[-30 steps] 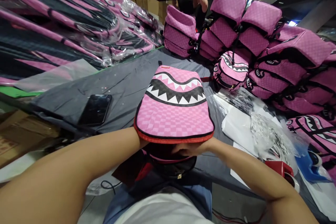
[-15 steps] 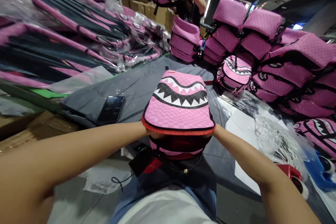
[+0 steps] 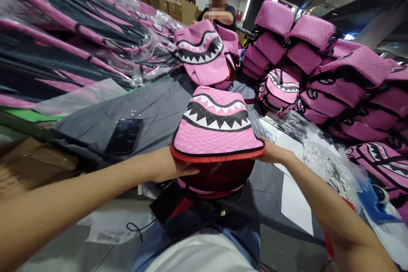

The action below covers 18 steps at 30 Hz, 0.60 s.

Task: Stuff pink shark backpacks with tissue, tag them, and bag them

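Observation:
A pink checkered backpack [image 3: 216, 142] with a printed black-and-white shark-mouth pattern stands in front of me at the table edge. Its red-edged front panel overhangs a dark red opening [image 3: 219, 176]. My left hand [image 3: 175, 165] grips the panel's lower left edge, its fingers partly tucked underneath. At the lower right corner, my right hand [image 3: 269, 151] is closed on the same edge, with some of its fingers hidden behind the panel. A black zipper edge with a metal pull [image 3: 223, 212] hangs below the opening.
Across the table [image 3: 156, 102], a person [image 3: 219, 12] stands behind another pink backpack [image 3: 200, 57]. A phone [image 3: 125, 136] lies to the left. Stacked pink bags [image 3: 274, 21], plastic wrap and white paper [image 3: 296, 204] are at right; plastic-wrapped bags [image 3: 79, 17] fill the left.
My hands have shifted outward along the panel's edge and show more. Across the table, the person has brought a raised backpack down onto the tabletop.

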Motion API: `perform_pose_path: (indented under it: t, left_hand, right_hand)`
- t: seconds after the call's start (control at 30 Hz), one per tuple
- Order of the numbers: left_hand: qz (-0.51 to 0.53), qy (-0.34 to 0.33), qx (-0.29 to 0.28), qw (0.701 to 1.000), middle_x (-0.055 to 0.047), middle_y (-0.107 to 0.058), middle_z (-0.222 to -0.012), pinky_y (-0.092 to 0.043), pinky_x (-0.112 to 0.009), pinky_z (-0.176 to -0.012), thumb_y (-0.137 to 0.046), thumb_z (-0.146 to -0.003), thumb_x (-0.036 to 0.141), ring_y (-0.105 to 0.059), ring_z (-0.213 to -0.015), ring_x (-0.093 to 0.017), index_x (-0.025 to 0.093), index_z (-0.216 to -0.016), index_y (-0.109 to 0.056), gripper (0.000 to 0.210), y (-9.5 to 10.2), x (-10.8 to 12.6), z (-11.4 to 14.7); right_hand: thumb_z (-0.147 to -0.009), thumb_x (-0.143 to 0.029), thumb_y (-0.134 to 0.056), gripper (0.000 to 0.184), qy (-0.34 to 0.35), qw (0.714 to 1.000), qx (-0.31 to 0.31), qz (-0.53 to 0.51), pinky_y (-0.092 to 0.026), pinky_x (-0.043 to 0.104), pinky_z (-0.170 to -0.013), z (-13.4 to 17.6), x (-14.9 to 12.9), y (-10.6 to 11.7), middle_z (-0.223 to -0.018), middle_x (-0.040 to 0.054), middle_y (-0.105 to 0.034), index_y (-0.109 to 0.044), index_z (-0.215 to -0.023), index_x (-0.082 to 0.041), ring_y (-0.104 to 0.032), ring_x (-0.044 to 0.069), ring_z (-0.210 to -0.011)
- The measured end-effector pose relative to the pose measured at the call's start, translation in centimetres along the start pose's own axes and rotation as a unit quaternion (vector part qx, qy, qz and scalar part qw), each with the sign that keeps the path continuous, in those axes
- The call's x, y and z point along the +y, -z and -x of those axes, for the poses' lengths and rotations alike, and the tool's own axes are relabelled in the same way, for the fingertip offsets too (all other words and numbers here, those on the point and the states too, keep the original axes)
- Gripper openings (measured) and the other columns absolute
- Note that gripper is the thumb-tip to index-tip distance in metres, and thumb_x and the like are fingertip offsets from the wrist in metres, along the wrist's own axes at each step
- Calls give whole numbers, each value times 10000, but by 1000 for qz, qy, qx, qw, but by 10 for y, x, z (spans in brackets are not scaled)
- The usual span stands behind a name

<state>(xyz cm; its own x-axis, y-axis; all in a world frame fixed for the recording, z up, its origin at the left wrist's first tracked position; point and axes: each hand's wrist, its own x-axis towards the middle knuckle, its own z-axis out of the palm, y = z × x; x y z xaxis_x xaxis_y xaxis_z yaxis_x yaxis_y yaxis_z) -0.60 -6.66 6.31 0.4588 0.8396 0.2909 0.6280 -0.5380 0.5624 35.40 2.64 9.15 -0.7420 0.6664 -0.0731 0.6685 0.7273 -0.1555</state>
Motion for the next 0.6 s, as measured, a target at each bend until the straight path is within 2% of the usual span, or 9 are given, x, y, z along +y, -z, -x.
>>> perform_pose_path:
  t: [0.07,0.1,0.13,0.2,0.27,0.33,0.37,0.5,0.6]
  left_hand:
    - [26,-20,-109,993,-18,-741,-1146,-359,-465,-1151,-545,-923,554,-594,-1206,-192,137,-1046,-723,470,26,-24,26]
    - [53,8,-122,991,-12,-744,-1138,-347,-466,-1155,-508,-929,554,-593,-1204,-196,140,-1019,-735,481,36,-40,39]
    - [86,57,-112,988,-10,-750,-1120,-361,-456,-1144,-499,-919,562,-611,-1169,-196,145,-995,-745,490,42,-57,49]
    - [146,197,16,969,-19,-768,-988,-467,-395,-1031,-478,-869,616,-662,-1023,-210,143,-880,-749,544,43,-85,59]
    - [194,295,145,924,-41,-765,-960,-496,-375,-970,-632,-706,652,-666,-973,-245,162,-879,-746,532,29,-99,52]
    - [300,328,217,869,-90,-755,-1031,-516,-389,-940,-771,-502,634,-669,-981,-294,180,-916,-742,615,7,-97,32]
    - [374,336,243,830,-122,-748,-1058,-526,-406,-930,-796,-460,622,-669,-998,-321,181,-914,-735,636,-6,-92,20]
    - [446,309,303,784,-144,-722,-1154,-541,-417,-941,-686,-625,685,-666,-1092,-311,205,-1097,-675,673,-54,-73,-16]
    - [526,343,352,694,-135,-746,-1021,-580,-421,-851,-730,-641,630,-710,-981,-304,191,-1119,-647,654,-77,-79,-24]
  right_hand:
    - [-924,-326,-654,183,-21,999,-36,-3,-479,426,-1082,24,12,27,-1186,77,-732,-765,-1049,-252,-651,264,-1169]
    - [-952,-314,-603,210,-47,998,-34,-5,-507,418,-1039,34,16,37,-1188,98,-727,-758,-1071,-238,-667,268,-1140]
    - [-971,-304,-559,240,-78,997,-17,-8,-534,406,-989,40,18,44,-1180,116,-724,-747,-1099,-224,-686,267,-1098]
    - [-982,-282,-521,269,-122,992,41,-20,-567,388,-906,38,16,46,-1154,126,-721,-715,-1155,-212,-711,257,-1011]
    - [-964,-243,-541,274,-107,990,84,-39,-572,383,-891,15,3,38,-1160,116,-708,-683,-1197,-221,-710,247,-1005]
    - [-945,-197,-563,301,-46,993,97,-52,-570,376,-899,-24,-19,26,-1196,117,-684,-658,-1229,-223,-697,235,-1037]
    - [-937,-176,-570,314,-9,994,98,-50,-566,373,-910,-46,-32,19,-1219,122,-670,-649,-1238,-218,-687,233,-1065]
    - [-913,-130,-593,365,82,993,85,6,-564,321,-851,-126,-88,-4,-1232,123,-640,-623,-1272,-185,-677,214,-1017]
    - [-930,-194,-613,365,90,988,90,91,-534,278,-705,-173,-116,-22,-1155,99,-650,-604,-1295,-179,-652,186,-864]
